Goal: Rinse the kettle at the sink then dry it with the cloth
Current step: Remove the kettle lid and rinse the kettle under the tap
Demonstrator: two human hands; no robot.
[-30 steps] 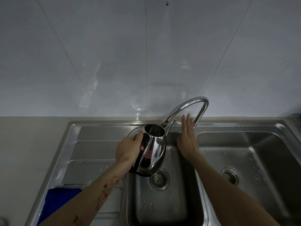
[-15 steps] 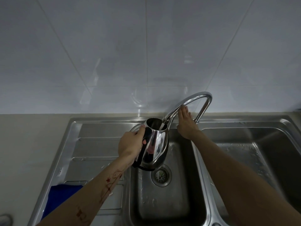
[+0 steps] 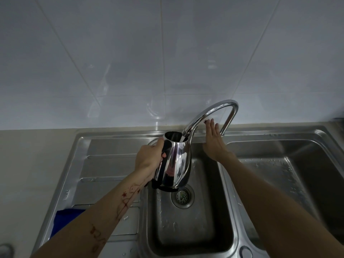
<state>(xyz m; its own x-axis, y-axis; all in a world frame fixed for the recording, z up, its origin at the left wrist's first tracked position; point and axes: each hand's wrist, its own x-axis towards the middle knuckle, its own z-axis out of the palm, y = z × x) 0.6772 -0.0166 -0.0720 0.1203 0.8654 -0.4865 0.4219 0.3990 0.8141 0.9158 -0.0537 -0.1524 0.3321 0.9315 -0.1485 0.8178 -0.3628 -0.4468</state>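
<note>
My left hand (image 3: pixel 149 159) grips the handle of a shiny steel kettle (image 3: pixel 176 164), held upright over the middle basin (image 3: pixel 188 224) of the sink. The kettle's open mouth sits right under the spout of the curved chrome tap (image 3: pixel 210 112), and a thin stream of water seems to run into it. My right hand (image 3: pixel 212 140) is flat, fingers straight and together, reaching behind the tap's arch near its base; it holds nothing. A blue cloth (image 3: pixel 65 220) lies on the draining board at the lower left, partly hidden by my left forearm.
A ribbed steel draining board (image 3: pixel 109 164) lies left of the basin, and a second, wet basin (image 3: pixel 290 164) lies to the right. A strainer drain (image 3: pixel 182 197) sits below the kettle. White tiled wall rises behind. A beige counter (image 3: pixel 31 164) lies at left.
My right hand moved from in front of the tap up to its arch near the base. The kettle's mouth came under the spout, and water now seems to run into it.
</note>
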